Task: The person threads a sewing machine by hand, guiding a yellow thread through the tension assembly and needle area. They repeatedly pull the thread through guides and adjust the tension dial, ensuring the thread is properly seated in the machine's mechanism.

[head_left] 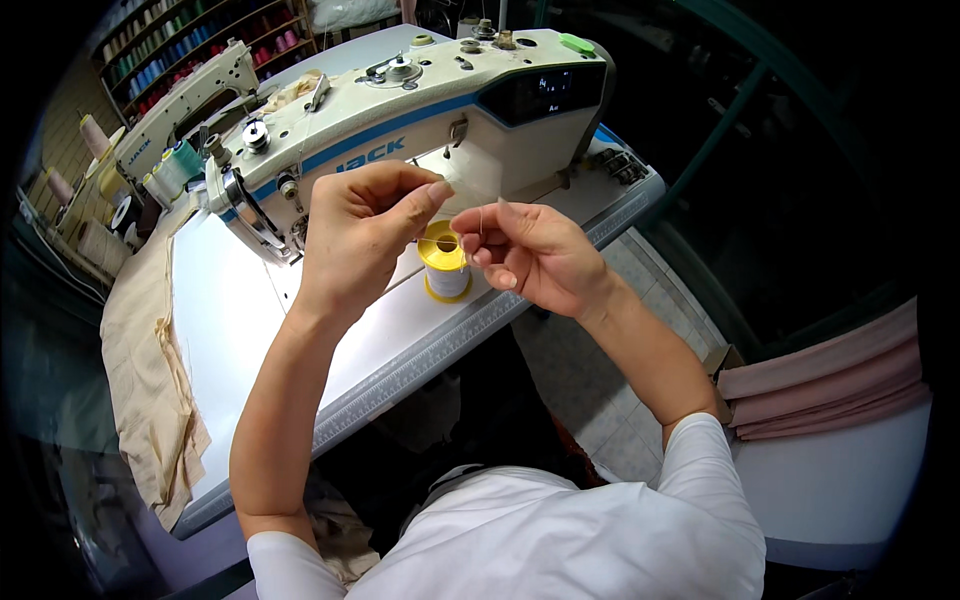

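Observation:
My left hand [365, 235] is raised in front of the sewing machine [430, 110], thumb and forefinger pressed together in a pinch. Just right of it, my right hand [540, 255] pinches a fine pale thread [481, 222] between thumb and forefinger, its other fingers curled. Strands of the thread run between the two hands, though where it passes under my left fingertips is hard to see. Directly beneath the hands, a yellow spool [447, 289] wound with white thread stands upright on the white sewing table [235, 330]. Neither hand appears to touch the spool.
Beige fabric [150, 350] hangs over the table's left side. Several thread cones [180, 165] and a second sewing machine [190, 110] stand at the far left, with a thread rack [190, 50] behind. A ruler strip [400, 375] lines the front edge. Pink fabric [825, 385] lies at right.

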Available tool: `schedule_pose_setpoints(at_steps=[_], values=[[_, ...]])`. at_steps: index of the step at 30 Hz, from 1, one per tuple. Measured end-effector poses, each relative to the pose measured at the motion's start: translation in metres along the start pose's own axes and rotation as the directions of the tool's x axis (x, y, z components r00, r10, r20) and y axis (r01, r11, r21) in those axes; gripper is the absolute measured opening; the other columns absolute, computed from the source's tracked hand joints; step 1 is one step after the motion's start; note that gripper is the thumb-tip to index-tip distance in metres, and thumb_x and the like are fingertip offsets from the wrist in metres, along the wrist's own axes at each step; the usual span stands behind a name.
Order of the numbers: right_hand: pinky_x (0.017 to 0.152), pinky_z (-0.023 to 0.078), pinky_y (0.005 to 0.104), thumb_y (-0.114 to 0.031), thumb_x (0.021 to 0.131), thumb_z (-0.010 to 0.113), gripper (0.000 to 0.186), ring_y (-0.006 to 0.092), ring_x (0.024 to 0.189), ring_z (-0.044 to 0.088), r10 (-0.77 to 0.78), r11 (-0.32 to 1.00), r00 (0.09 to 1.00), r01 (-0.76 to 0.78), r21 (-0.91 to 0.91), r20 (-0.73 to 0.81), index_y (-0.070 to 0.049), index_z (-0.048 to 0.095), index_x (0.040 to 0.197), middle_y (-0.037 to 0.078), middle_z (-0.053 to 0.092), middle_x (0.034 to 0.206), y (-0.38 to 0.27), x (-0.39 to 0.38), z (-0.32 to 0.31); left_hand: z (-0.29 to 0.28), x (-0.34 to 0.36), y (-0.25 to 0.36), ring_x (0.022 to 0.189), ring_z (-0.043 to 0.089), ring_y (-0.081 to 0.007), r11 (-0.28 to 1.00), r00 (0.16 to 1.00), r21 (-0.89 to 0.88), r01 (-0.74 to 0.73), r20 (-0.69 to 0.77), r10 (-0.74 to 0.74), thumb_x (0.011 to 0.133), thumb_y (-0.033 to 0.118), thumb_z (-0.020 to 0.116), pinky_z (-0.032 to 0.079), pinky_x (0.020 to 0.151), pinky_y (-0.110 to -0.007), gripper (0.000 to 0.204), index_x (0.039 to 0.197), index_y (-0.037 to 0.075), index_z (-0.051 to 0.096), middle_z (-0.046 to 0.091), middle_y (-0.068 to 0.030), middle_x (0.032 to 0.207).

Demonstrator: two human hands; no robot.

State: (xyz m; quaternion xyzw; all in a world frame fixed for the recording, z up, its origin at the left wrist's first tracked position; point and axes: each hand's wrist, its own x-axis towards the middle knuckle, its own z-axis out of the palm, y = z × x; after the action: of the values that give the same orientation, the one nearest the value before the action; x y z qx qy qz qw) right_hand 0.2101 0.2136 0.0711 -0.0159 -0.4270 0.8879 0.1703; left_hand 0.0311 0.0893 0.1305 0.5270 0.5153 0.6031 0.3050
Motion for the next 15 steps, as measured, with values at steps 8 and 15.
schedule_pose_setpoints(at_steps=[8,15], values=[[0.06,0.052,0.02,-0.014,0.095,0.067,0.022,0.0089,0.067,0.061,-0.07,0.99,0.967,0.037,-0.137,-0.246,0.005,0.068,0.106,0.006,0.068,0.085,-0.008,0.003,0.001,-0.004,-0.003,-0.004,0.065,0.057,-0.0057,1.0,0.999,0.009,-0.001,-0.045,0.001,0.093,0.009,0.069,0.046,0.058,-0.021,0.015,0.095,-0.006,0.072,0.067,-0.0034,0.075],[0.058,0.047,0.0194,-0.011,0.09,0.074,0.014,0.0072,0.067,0.06,-0.494,0.481,0.863,0.167,-0.861,-0.108,0.003,0.073,0.092,0.004,0.069,0.076,-0.088,0.062,0.028,-0.001,-0.009,-0.025,0.066,0.056,-0.0061,0.998,0.979,0.02,-0.066,-0.19,0.068,0.09,0.004,0.072,0.044,0.059,-0.02,0.012,0.097,-0.006,0.073,0.068,-0.0042,0.077]])
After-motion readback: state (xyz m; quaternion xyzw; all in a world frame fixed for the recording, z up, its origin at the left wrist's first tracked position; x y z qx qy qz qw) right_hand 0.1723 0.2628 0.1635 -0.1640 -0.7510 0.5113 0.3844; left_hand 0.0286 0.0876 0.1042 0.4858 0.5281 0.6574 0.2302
